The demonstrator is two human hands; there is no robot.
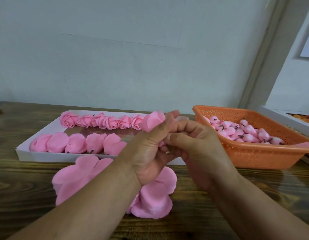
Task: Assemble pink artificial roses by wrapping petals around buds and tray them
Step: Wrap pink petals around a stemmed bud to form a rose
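Pink half-wrapped foam rose [152,122] sits in the left hand [146,153] grip, right hand [193,144] fingers pinching its base, above the wooden desk [28,179].

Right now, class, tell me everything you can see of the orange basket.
The orange basket is a shallow rectangular tray-like bin that looks like plastic, its walls and floor perforated with small holes. It sits flat on the wooden table, right of the white tray, turned at an angle to the table edge. Inside lies a heap of pink buds with short dark stems, piled toward its near right side. A pink petal piece rests on its near right rim. Neither hand touches it.
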